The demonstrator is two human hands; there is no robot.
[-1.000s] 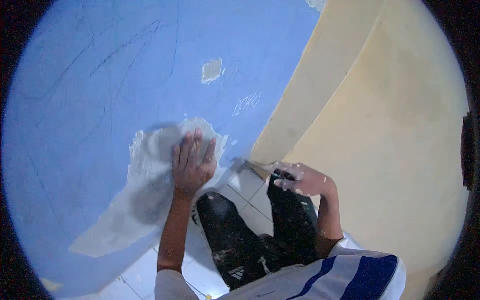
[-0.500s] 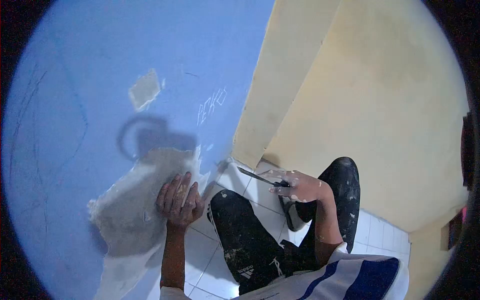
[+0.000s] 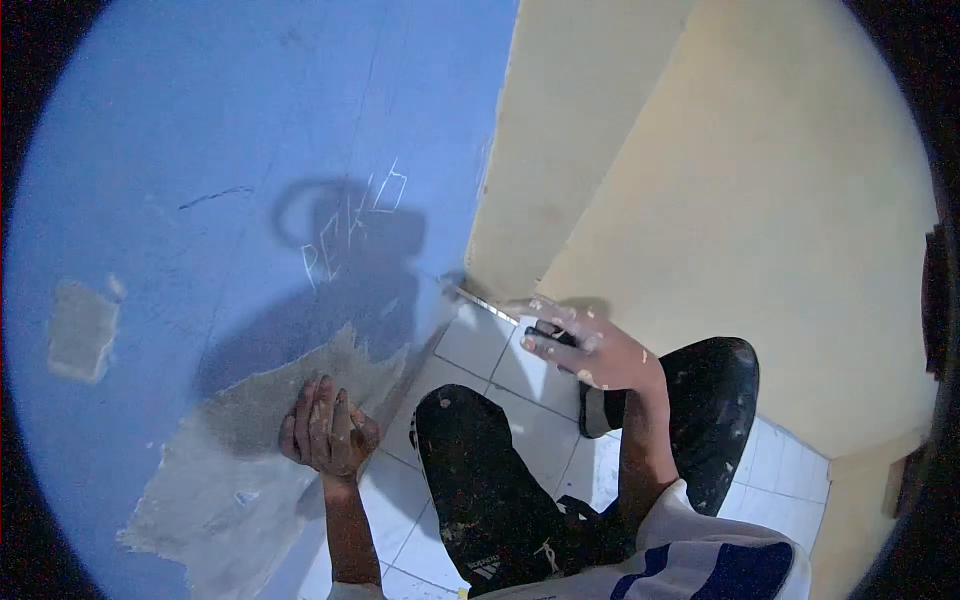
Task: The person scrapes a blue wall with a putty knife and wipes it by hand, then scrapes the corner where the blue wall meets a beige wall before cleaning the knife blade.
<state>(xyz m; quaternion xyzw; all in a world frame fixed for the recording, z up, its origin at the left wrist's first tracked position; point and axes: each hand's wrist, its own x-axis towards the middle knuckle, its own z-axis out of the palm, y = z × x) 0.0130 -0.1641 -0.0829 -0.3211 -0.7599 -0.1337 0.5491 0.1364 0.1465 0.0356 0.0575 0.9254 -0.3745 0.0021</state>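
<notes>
My left hand (image 3: 330, 430) is raised at the blue wall (image 3: 250, 120), palm side showing and fingers bent, in front of a rough grey bare patch (image 3: 220, 500). Whether it touches the patch is unclear. My right hand (image 3: 595, 345), spotted with pale plaster, is wrapped round the dark handle of a scraper (image 3: 487, 303). The scraper's thin blade points left at the lower corner where the blue wall meets the cream wall. Scratched letters mark the blue wall above.
A smaller grey patch (image 3: 83, 330) shows at the far left. The cream wall (image 3: 760, 200) rises on the right. White floor tiles (image 3: 470, 340) lie below, with my bent knees in black trousers (image 3: 480, 450) over them.
The view has turned towards the right. My right hand has brought the scraper up and left to the wall corner. My left hand is slightly lower, its fingers still bent.
</notes>
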